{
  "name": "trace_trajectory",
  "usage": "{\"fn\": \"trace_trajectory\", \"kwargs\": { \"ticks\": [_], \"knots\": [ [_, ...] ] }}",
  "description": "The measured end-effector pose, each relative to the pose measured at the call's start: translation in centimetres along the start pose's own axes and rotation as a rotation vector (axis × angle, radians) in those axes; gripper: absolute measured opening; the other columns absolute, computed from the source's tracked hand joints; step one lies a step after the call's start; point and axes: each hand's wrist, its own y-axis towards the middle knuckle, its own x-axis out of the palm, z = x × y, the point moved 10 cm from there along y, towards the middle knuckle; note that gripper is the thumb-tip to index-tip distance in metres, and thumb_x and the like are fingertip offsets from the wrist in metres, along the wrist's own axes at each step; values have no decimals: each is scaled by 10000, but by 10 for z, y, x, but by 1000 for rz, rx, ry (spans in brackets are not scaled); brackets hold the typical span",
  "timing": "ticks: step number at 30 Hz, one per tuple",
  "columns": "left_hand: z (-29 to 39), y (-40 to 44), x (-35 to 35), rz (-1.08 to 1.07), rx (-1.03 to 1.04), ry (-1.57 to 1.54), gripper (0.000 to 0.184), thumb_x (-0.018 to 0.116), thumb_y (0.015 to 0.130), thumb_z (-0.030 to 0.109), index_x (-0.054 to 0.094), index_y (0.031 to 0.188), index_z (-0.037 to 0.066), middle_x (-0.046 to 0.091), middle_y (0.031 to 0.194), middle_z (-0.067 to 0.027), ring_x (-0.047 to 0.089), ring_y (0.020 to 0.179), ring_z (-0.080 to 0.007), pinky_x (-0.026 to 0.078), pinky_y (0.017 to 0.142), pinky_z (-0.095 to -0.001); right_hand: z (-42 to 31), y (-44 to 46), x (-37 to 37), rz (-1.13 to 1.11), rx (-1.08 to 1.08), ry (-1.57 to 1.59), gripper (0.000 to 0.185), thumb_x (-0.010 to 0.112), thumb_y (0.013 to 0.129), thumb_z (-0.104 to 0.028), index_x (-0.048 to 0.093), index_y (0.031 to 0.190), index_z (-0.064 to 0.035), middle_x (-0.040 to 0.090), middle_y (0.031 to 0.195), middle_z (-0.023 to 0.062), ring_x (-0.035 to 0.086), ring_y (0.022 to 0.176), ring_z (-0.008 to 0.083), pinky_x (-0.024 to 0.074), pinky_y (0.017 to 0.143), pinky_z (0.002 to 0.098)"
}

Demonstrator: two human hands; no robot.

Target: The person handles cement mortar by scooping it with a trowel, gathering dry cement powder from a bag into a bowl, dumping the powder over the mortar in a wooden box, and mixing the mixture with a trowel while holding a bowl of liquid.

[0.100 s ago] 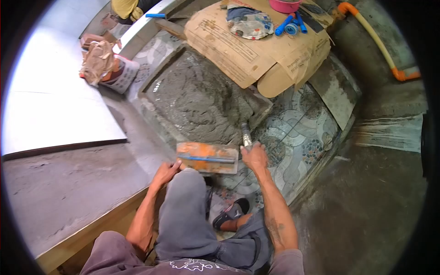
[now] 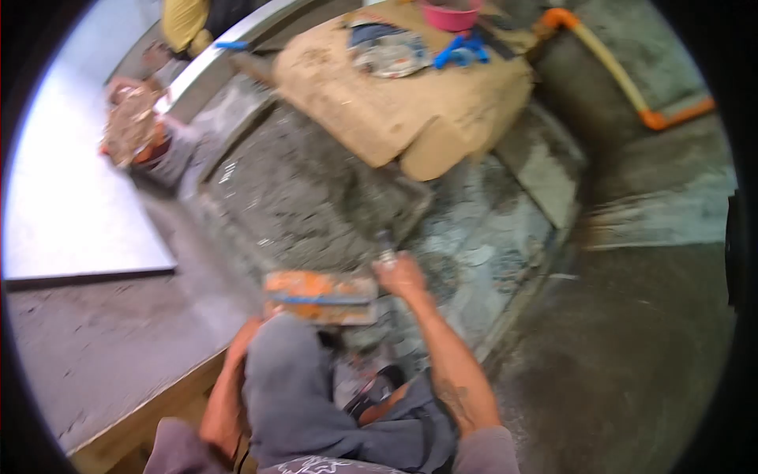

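Observation:
My left hand (image 2: 251,328), blurred and partly behind my knee, grips the left end of a flat float (image 2: 322,310) with orange stains and a blue strip. The float lies level over my knee, at the near edge of a tray (image 2: 420,215) of wet grey mortar (image 2: 294,186). My right hand (image 2: 400,275) is closed round the handle of a trowel (image 2: 387,254) at the tray's near right corner. The trowel's blade cannot be made out against the mortar.
Cardboard (image 2: 339,103) behind the tray bears a stained bag (image 2: 388,54), blue fittings (image 2: 460,52) and a pink bowl (image 2: 452,14). A bucket (image 2: 170,158) stands left, near a white panel (image 2: 79,197). Someone's yellow clothing (image 2: 185,25) shows top left. Orange-ended pipe (image 2: 616,75) lies right.
The whole view has shifted, so the scene sits further left and slightly lower, and is more blurred. The float and my left hand have come slightly nearer to me; both grips are unchanged.

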Motion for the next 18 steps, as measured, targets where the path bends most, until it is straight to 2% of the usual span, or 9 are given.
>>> {"fn": "trace_trajectory", "kwargs": {
  "ticks": [1,3,4,8,9,12,13,16,18],
  "knots": [
    [3,6,22,-40,1,-54,702,546,907,630,672,810,-53,662,724,-145,615,646,-231,478,609,-377,9,42,3,35,-24,-4,806,593,857,-534,466,1261,152,582,1211,344,583,1153,436,487,963,450],
    [6,-5,39,-83,-31,-131,692,541,911,630,668,851,-48,668,752,-144,622,657,-224,484,610,-368,10,50,36,-21,-37,21,830,584,865,-531,449,1267,181,587,1202,348,584,1159,427,471,988,440],
    [16,-3,53,-116,-23,-180,688,538,912,629,666,872,-46,671,766,-144,626,662,-221,486,610,-363,11,55,29,66,-71,47,802,573,877,-526,476,1224,190,593,1175,358,585,1153,432,464,992,445],
    [34,-21,71,-205,-46,-343,677,528,919,628,659,954,-35,683,822,-144,640,683,-207,498,610,-345,2,57,46,-92,-163,101,745,561,886,-516,530,1178,168,604,1149,356,594,1111,450,468,966,463],
    [37,-25,73,-224,-53,-376,675,526,921,628,658,975,-32,685,837,-144,643,688,-204,500,611,-340,0,61,45,43,-169,35,627,567,876,-472,612,1130,99,639,1107,318,618,1059,450,490,922,476],
    [44,-32,76,-270,-63,-455,674,518,926,627,653,1037,-24,694,879,-143,654,704,-194,509,611,-326,-42,21,-5,-3,-157,-118,382,576,836,-327,721,1009,-18,677,1099,237,632,1075,403,501,922,460],
    [44,-34,78,-281,-61,-475,675,516,927,627,651,1057,-22,697,893,-143,657,709,-190,512,611,-322,-55,19,-15,48,-263,-219,325,593,772,-242,733,1005,-64,695,1082,197,663,1014,395,531,870,445],
    [45,-31,86,-305,-61,-521,680,508,932,626,646,1119,-14,706,935,-143,668,725,-180,520,612,-308,-75,11,-39,112,-374,-306,289,603,750,-186,721,950,-14,701,1032,210,686,940,392,553,802,431],
    [48,-27,96,-326,-61,-540,687,503,935,625,642,1160,-9,711,963,-143,675,735,-174,525,612,-299,-67,38,-18,281,-426,-250,281,602,771,-133,649,969,60,691,978,267,699,887,400,568,764,437]
  ]
}}
